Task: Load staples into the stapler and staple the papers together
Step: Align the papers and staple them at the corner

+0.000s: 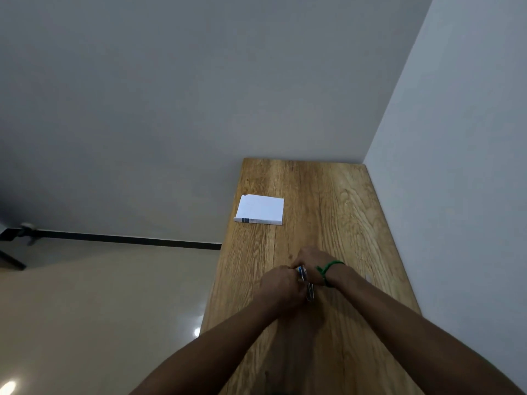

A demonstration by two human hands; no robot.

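A small stapler (pixel 305 282) with a blue top and a silver metal body is held over the wooden table (pixel 328 212), between both hands. My left hand (pixel 281 289) grips it from the left and my right hand (pixel 312 263), with a green band at the wrist, closes on it from the right. Its metal part sticks out toward me below the fingers; the rest is hidden by my fingers. Whether staples are in it cannot be seen. A folded stack of white papers (pixel 261 209) lies flat near the table's left edge, well beyond my hands.
The table runs away from me with a grey wall (pixel 456 138) along its right side and at its far end. Its left edge drops to a pale tiled floor (pixel 99 295). A small pale scrap (pixel 368 278) lies on the table right of my right wrist.
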